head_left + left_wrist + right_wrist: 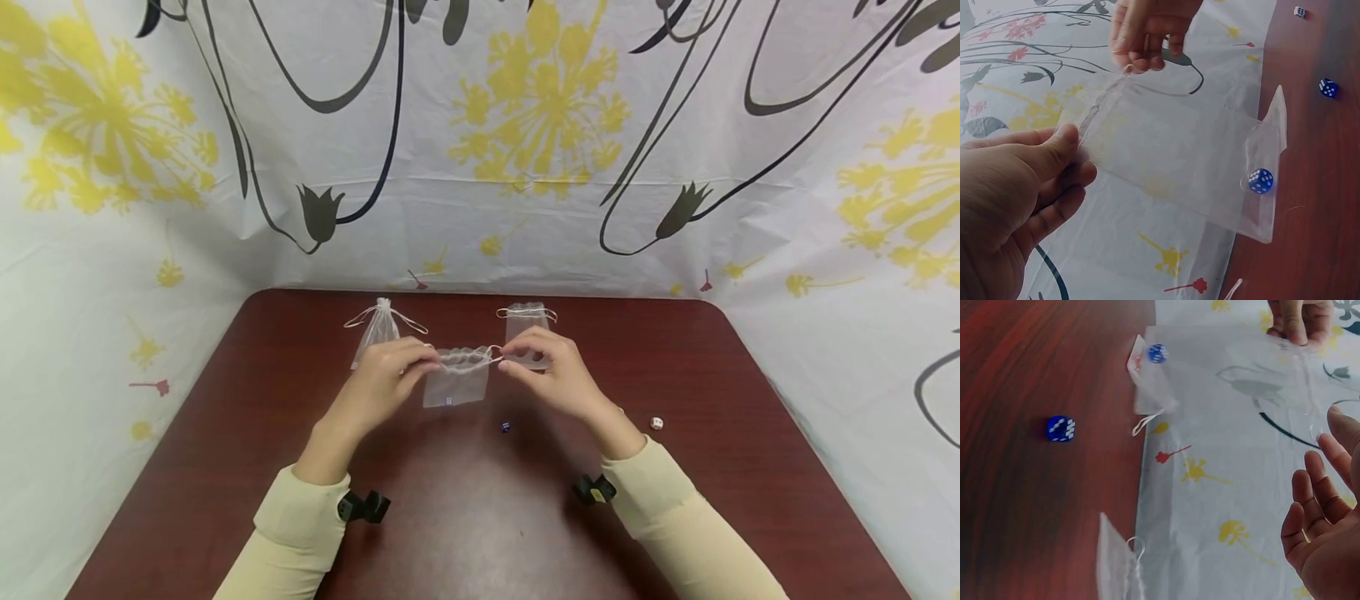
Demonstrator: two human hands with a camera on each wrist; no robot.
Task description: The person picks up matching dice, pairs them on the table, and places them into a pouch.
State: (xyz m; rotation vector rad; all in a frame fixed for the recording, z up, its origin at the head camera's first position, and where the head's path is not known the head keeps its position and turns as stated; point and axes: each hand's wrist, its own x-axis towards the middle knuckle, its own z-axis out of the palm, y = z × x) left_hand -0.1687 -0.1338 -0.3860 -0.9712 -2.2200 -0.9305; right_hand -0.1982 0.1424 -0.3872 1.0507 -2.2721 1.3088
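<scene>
A sheer white drawstring pouch (456,387) hangs between both hands over the table, with a blue die (1260,180) in its bottom. My left hand (386,371) pinches the gathered top edge at the left corner between thumb and fingers. At the opposite corner my right hand (551,371) pinches the thin white drawstring (1127,69) with its fingertips; its other fingers are loosely bent. The pouch is held above the tabletop, bottom end down. A second blue die (506,427) lies loose on the table, below and right of the pouch.
Behind the left hand stands a cinched white pouch (378,329) with its string loops spread. Another flat pouch (527,321) lies behind the right hand, partly covered by it. A white die (657,423) rests right of the right wrist. Patterned cloth (480,233) borders the brown table (450,517).
</scene>
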